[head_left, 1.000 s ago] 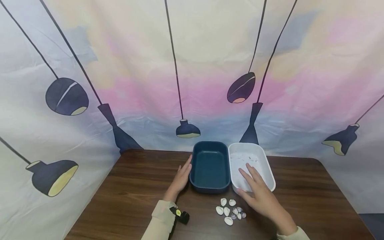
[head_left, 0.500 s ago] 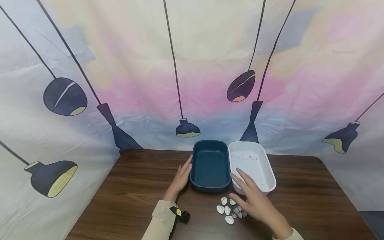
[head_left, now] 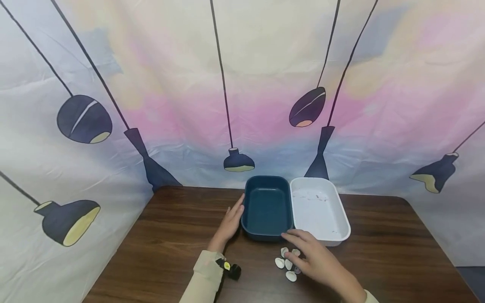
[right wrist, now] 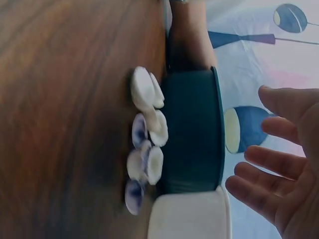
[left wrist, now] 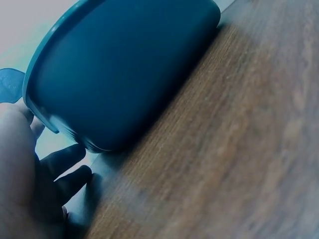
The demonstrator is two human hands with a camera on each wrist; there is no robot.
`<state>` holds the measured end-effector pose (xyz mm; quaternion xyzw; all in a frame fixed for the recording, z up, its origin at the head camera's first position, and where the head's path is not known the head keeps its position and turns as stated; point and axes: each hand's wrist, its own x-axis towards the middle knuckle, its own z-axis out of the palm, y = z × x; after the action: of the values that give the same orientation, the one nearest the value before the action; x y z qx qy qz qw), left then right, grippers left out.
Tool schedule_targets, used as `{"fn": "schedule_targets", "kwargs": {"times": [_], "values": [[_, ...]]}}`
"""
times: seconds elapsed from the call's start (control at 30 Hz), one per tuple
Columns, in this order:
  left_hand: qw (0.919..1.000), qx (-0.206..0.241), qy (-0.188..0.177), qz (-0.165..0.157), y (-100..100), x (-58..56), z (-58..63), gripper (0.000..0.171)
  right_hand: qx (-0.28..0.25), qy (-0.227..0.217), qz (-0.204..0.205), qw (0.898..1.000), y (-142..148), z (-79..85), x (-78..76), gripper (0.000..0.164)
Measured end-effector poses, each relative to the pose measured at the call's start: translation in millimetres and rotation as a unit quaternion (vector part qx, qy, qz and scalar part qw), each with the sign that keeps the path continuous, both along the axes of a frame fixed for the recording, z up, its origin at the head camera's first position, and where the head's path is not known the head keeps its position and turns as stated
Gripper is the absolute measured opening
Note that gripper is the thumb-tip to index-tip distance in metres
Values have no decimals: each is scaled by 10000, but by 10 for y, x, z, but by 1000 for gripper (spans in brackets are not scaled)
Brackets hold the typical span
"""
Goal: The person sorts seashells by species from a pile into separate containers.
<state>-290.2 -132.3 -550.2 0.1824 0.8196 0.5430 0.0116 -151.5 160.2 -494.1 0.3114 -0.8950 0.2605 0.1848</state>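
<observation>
My left hand (head_left: pixel 230 222) rests with straight fingers along the left side of a dark teal rectangular dish (head_left: pixel 267 208). In the left wrist view its fingertips are right at the end of the teal dish (left wrist: pixel 114 74). My right hand (head_left: pixel 317 257) hovers over a small group of seashells (head_left: pixel 279 263), its fingers spread and holding nothing. Part of the group is hidden beneath that hand. The right wrist view shows white shells (right wrist: pixel 143 88) and smaller purple-tinged shells (right wrist: pixel 134 196) on the table, with the open right hand (right wrist: pixel 284 164) above them.
A white rectangular dish (head_left: pixel 320 210) stands against the teal one's right side, with small dark specks inside. Both dishes sit at the back of the brown wooden table (head_left: pixel 182 235), before a hanging cloth (head_left: pixel 182 105) printed with lamps. A black wrist device (head_left: pixel 234 272) is on the left wrist.
My right hand has moved left and toward me, from over the white dish to over the shells, covering some of them. The left hand stays beside the teal dish.
</observation>
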Motion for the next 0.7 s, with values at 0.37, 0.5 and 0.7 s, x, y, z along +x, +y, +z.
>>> {"fn": "schedule_targets", "kwargs": {"times": [0.37, 0.5, 0.7], "values": [[10000, -19, 34, -14, -7, -27, -1, 57, 257, -212, 838, 9959, -132, -95, 5, 32], [10000, 30, 15, -16, -10, -25, -5, 56, 534, -493, 960, 9927, -165, -124, -20, 30], [10000, 20, -83, -36, 16, 71, 135, 54, 906, -664, 964, 9890, -235, -184, -70, 26]]}}
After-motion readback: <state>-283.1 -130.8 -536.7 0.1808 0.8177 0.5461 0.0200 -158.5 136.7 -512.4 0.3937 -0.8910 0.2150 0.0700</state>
